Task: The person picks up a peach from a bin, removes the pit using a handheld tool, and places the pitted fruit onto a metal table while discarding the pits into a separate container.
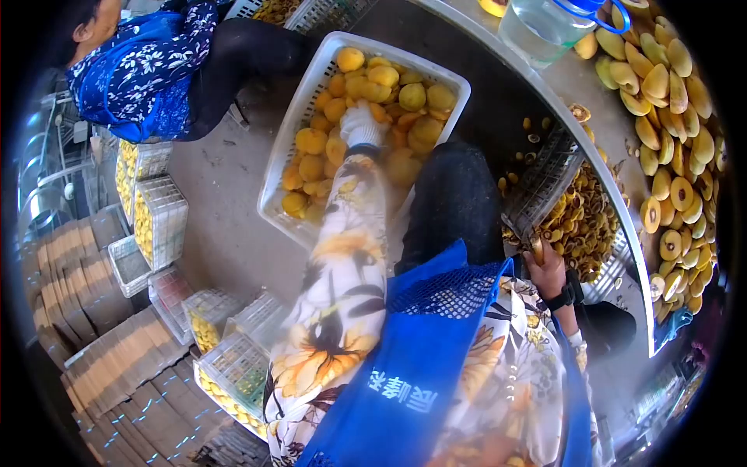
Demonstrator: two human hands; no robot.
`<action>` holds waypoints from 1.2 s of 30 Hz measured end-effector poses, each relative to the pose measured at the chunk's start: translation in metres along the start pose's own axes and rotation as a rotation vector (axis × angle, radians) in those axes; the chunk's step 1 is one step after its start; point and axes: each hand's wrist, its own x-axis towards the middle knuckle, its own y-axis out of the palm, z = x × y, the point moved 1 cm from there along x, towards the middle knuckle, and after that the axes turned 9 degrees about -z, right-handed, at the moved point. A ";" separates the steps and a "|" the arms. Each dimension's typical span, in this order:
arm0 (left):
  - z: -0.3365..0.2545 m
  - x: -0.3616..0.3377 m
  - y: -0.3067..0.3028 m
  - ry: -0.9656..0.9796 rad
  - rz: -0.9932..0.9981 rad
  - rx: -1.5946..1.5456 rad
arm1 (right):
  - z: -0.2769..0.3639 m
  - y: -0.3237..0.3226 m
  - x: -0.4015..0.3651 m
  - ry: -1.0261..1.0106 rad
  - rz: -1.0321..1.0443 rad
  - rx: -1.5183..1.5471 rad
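My left hand (361,128), in a white knit glove, reaches down among whole yellow peaches (311,141) in a white plastic crate (276,171). An orange-yellow peach lies right at its fingertips, which are partly hidden. Bare and wearing a dark wrist strap, my right hand (547,270) is at the right, below the table's rim. Its fingers are closed around a short yellowish-brown piece, whose kind I cannot tell. Beside that hand stands a dark basket (545,175), with a heap of brown-yellow fruit scraps (580,222) next to it.
Halved peaches (677,187) cover the curved table (595,148) on the right, near a clear water jug (545,31) with a blue lid. A person (148,70) sits at the upper left. Fruit-filled crates (161,218) and stacked cardboard (124,354) line the left floor.
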 end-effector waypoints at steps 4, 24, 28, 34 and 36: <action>0.034 -0.025 0.008 0.033 -0.270 -0.063 | 0.010 -0.013 -0.030 -0.003 -0.008 -0.008; 0.055 0.047 -0.005 0.293 -0.359 0.095 | 0.013 -0.007 -0.005 0.005 0.084 -0.065; 0.016 0.033 0.001 0.409 -0.096 -0.181 | 0.005 0.000 -0.008 -0.005 0.098 -0.064; 0.034 0.050 -0.005 -0.036 -0.335 -0.801 | 0.011 -0.004 -0.003 -0.066 0.048 -0.034; 0.062 0.084 0.031 -0.130 -0.287 -1.211 | -0.001 0.003 -0.007 -0.101 0.058 -0.049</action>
